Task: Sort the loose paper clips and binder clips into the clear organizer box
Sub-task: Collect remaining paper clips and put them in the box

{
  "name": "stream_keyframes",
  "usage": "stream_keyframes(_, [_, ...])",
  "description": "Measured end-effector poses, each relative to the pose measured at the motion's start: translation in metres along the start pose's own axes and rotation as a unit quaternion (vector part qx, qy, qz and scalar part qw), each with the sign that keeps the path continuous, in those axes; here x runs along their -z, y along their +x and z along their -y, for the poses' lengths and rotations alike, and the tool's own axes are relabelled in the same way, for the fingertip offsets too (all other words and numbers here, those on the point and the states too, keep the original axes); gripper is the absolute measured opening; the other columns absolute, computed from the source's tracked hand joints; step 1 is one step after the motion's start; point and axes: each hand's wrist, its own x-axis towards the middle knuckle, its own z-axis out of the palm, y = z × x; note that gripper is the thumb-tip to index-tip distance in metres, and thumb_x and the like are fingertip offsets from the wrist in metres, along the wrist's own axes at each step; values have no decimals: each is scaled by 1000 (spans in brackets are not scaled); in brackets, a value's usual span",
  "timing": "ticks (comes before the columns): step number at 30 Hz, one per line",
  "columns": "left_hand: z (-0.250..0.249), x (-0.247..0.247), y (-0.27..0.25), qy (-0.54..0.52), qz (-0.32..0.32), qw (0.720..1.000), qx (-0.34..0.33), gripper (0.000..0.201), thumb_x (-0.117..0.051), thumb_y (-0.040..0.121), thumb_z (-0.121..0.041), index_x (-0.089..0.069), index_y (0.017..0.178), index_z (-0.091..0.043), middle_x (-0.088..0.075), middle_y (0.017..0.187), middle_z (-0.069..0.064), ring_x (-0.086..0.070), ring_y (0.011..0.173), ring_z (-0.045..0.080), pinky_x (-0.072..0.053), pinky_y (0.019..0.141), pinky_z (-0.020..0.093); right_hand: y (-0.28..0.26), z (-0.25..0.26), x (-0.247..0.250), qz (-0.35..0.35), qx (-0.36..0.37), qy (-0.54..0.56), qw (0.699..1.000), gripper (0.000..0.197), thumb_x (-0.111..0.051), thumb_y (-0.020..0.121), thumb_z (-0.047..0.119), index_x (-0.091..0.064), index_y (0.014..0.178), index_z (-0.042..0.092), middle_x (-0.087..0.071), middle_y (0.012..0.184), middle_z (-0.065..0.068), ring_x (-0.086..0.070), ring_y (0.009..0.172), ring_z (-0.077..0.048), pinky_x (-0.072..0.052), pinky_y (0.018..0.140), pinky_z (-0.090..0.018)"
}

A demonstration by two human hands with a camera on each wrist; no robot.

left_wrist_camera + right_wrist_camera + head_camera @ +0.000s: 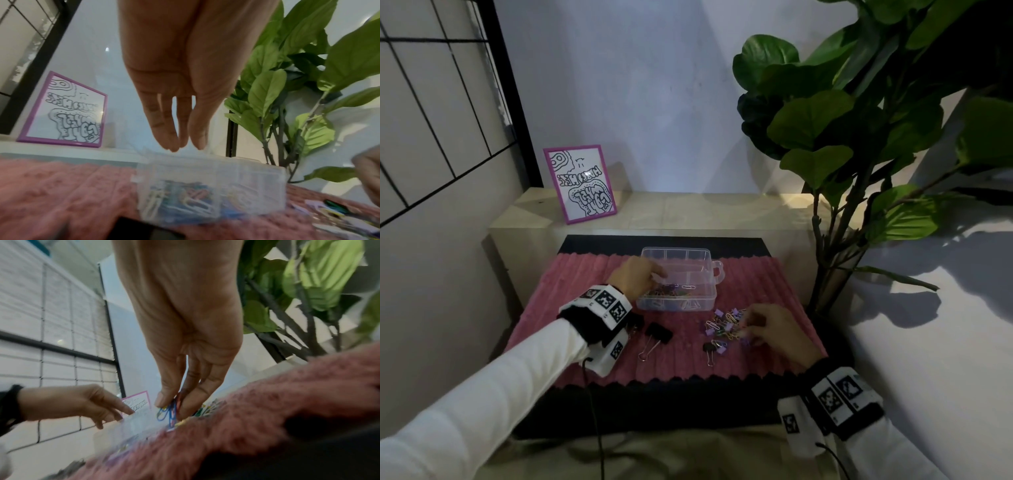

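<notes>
The clear organizer box (711,295) stands open on the pink mat, with coloured paper clips in its front compartments (185,199). My left hand (659,274) reaches over the box's left rim, its fingers (174,139) straight, close together and empty. To the right of the box lies the loose pile of paper clips and purple binder clips (724,323). My right hand (744,330) is down in that pile and pinches a few blue and red paper clips (169,412) between thumb and fingers. The box (133,423) shows blurred beyond them.
A large black binder clip (659,332) and a small one (709,347) lie on the pink ribbed mat (585,274) in front of the box. A purple-framed drawing (580,185) leans on the ledge behind. A leafy plant (842,137) rises at the right.
</notes>
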Motion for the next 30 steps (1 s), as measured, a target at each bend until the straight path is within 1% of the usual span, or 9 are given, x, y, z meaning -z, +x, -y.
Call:
stream_keyframes(2, [-15,-5,-5,-15,-29,999,-39,33,-50,85,0,-65,111,-16,-64,123,7,-62,107,22,-49,96,38,0,-4,5,-24,-19,64,997,20,-71,70,-3,-62,67,14,-64,66,-2,-59,56,-5,-47,53,-15])
stream_keyframes(4, [-37,-10,-11,-51,-61,993,-88,30,-49,86,-1,-66,108,-13,-66,119,6,-62,105,20,-47,93,29,-1,-5,7,-36,-31,116,992,18,-72,69,-2,-63,66,13,-66,61,3,-59,55,0,-46,56,-13])
stream_keyframes(8, [-78,-27,-18,-117,-7,983,-140,25,-50,86,-1,-68,104,-9,-70,109,6,-65,97,20,-48,85,22,1,-3,7,-53,-41,195,979,12,-70,72,-2,-63,72,7,-67,63,5,-62,56,0,-49,53,-11])
stream_keyframes(11, [-92,-44,-15,-70,46,983,-164,22,-53,86,-3,-68,102,-6,-71,106,9,-66,94,22,-50,89,30,2,-3,8,-80,-60,268,958,10,-65,78,-3,-62,75,7,-70,64,3,-66,62,-10,-55,56,-19])
stream_keyframes(15, [-103,-64,-14,-11,96,978,-185,23,-55,83,-5,-64,104,-6,-67,105,16,-62,97,30,-48,84,36,-3,-5,15,-81,-83,379,918,10,-54,86,-2,-61,83,5,-72,69,-5,-70,65,-17,-58,57,-24])
stream_keyframes(18, [-111,-71,-13,-3,96,975,-198,33,-59,81,-6,-58,114,-9,-58,110,16,-57,100,32,-48,81,38,-4,-10,23,-80,-105,440,888,13,-50,88,-3,-62,91,1,-74,71,-6,-72,68,-16,-58,58,-21])
stream_keyframes(23, [-125,-78,-11,-4,111,974,-200,34,-67,76,-13,-59,107,-3,-55,114,16,-55,103,34,-48,84,42,-4,-19,31,-95,-133,539,826,17,-43,90,-6,-60,89,-4,-75,70,-8,-73,70,-19,-59,59,-23])
stream_keyframes(27, [-135,-82,-12,44,98,972,-209,27,-57,83,-11,-53,107,1,-53,117,20,-55,103,37,-47,81,43,-5,-20,31,-96,-144,554,814,18,-43,90,-4,-60,86,-2,-74,69,-9,-73,68,-19,-58,56,-23])
stream_keyframes(30, [-134,-81,-10,27,104,970,-218,19,-53,85,-13,-57,97,2,-58,110,21,-59,97,37,-48,77,40,-4,-19,29,-99,-151,560,809,21,-49,86,-4,-67,75,-1,-74,69,-10,-73,69,-21,-59,57,-24])
